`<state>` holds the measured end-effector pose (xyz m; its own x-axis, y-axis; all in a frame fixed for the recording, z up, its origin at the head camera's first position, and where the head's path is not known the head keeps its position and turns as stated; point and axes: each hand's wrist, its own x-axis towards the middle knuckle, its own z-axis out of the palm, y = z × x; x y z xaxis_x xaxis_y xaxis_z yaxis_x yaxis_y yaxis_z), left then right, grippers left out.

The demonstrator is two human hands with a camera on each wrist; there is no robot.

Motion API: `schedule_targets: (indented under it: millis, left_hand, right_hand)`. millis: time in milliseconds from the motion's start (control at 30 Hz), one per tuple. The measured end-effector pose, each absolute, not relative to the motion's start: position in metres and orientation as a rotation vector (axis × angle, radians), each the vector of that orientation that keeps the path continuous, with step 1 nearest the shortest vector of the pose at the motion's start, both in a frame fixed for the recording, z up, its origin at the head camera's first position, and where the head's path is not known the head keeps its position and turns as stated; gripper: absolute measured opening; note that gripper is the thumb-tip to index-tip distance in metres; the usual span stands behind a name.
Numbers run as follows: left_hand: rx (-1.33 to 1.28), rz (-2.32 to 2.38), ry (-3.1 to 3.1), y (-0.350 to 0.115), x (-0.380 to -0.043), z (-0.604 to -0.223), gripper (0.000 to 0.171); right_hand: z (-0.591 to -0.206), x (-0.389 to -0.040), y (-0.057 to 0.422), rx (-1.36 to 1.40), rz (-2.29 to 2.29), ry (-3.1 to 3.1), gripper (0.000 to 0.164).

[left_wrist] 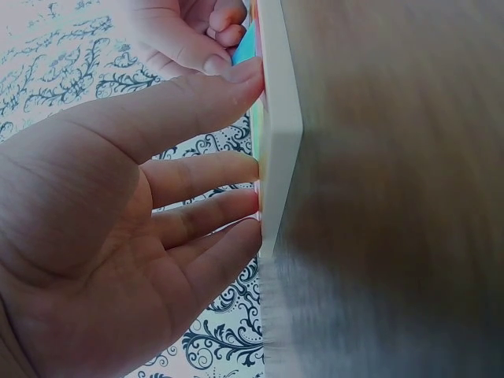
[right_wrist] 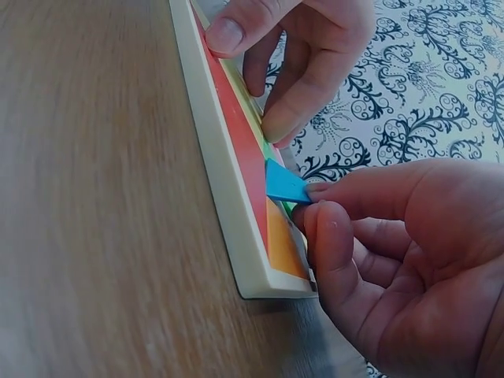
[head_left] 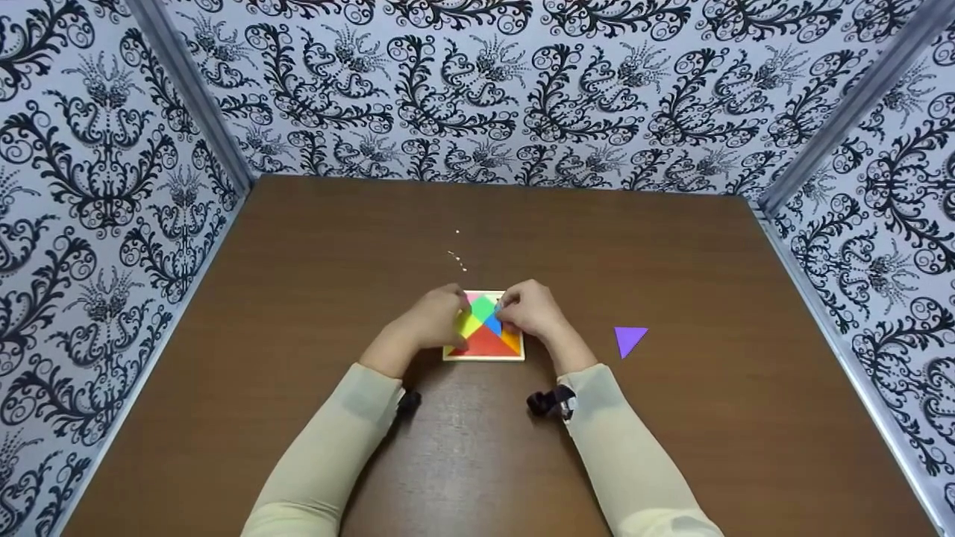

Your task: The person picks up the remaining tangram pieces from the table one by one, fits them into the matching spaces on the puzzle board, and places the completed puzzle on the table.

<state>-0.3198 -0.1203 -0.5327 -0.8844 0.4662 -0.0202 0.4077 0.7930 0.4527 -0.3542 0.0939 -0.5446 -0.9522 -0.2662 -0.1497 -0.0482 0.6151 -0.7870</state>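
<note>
A shallow cream tangram tray (head_left: 483, 359) lies between the two hands. Flat pieces fill much of it: a red triangle (head_left: 486, 346), a green square (head_left: 483, 306), a yellow piece (head_left: 468, 324) and an orange one (head_left: 512, 340). My right hand (head_left: 533, 308) pinches a blue tangram piece (right_wrist: 286, 183) between thumb and index finger, tilted up from the tray near the orange piece. From the other side, my left hand (head_left: 433, 317) rests its thumb and fairly straight fingertips on the pieces and tray edge. Part of the pink piece (head_left: 471, 296) hides behind its fingers.
Off to the right on the brown table (head_left: 709, 418) lies a purple triangle (head_left: 630, 340). Small white specks (head_left: 457, 259) show beyond the tray. Patterned walls (head_left: 477, 89) enclose the table at the back and both sides.
</note>
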Motion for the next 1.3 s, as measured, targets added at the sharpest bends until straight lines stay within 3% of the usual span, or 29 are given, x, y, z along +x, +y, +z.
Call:
schedule_targets:
  millis: [1300]
  left_hand:
    - [0.667, 0.681, 2.827, -0.1203, -0.32, -0.5322, 0.045]
  right_hand:
    - [-0.5471, -0.3552, 0.0912, -0.282, -1.064, 2.792, 0.013]
